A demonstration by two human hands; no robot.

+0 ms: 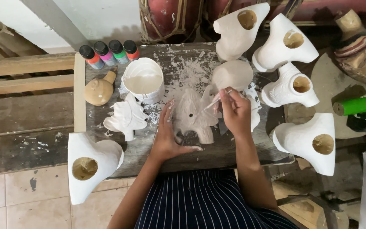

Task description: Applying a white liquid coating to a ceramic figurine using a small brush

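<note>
My left hand (169,135) lay spread flat against the unpainted carving (195,113) at the middle of the bench (149,148), its long axis running toward me. My right hand (235,111), just right of it, pinched a thin brush (217,100) aimed at its top. Four paint bottles (109,53), capped black, stood along the far-left edge.

I look down on a worn grey wooden table (234,154) dusted with white flecks. Near left lies a beige tiled floor (34,199). Far left, a pale painted wall (102,17) rises behind bare wooden rails (26,63). Light is soft and even.
</note>
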